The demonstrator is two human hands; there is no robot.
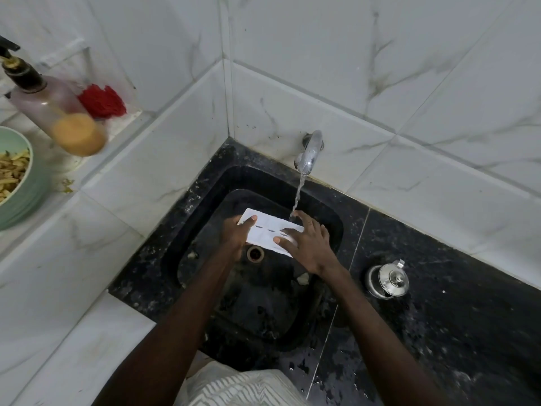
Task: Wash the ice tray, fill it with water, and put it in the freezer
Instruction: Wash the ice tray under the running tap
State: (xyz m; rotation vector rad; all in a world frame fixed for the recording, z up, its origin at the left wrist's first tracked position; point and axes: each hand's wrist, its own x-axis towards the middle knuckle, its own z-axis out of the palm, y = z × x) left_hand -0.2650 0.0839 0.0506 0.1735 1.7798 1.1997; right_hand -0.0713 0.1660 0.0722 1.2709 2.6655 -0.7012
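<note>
Fingers (251, 221) of the left hand (235, 234) curl over the 9 o'clock end of the ice tray (268, 227), thumb side on top, gripping it. Right hand (307, 244) lies spread across the 3 o'clock end, fingers extended and pressed flat on the white surface; whether the thumb hooks under the edge, cannot tell.

Head view, only view available:
- Ice tray held over the middle of the black sink (205, 183), above and just toward 12 o'clock of the drain (255, 254). Flat white face up with a few small dark slots; probably the underside, cells facing down, not certain.
- Tap (307, 155) at 12 o'clock of the tray is running. Stream (298, 197) lands at the tray's far edge, just beside the right hand's fingertips.
- Small steel pot (388, 279) with lid stands on the dark tabletop (453, 303) at 3 o'clock of the sink, well apart from the tray.
- Soap bottle (55, 112), red scrubber (102, 101) and green bowl (17, 183) sit on the ledge at 10 o'clock, not in use.

Progress, as judged: washing stage, rinse under way. No suds or scrubber on the tray visible. Filling not begun, since the cells look turned down. Remaining: finish rinse, turn tray cells-up, fill, carry level to freezer (not in view).
</note>
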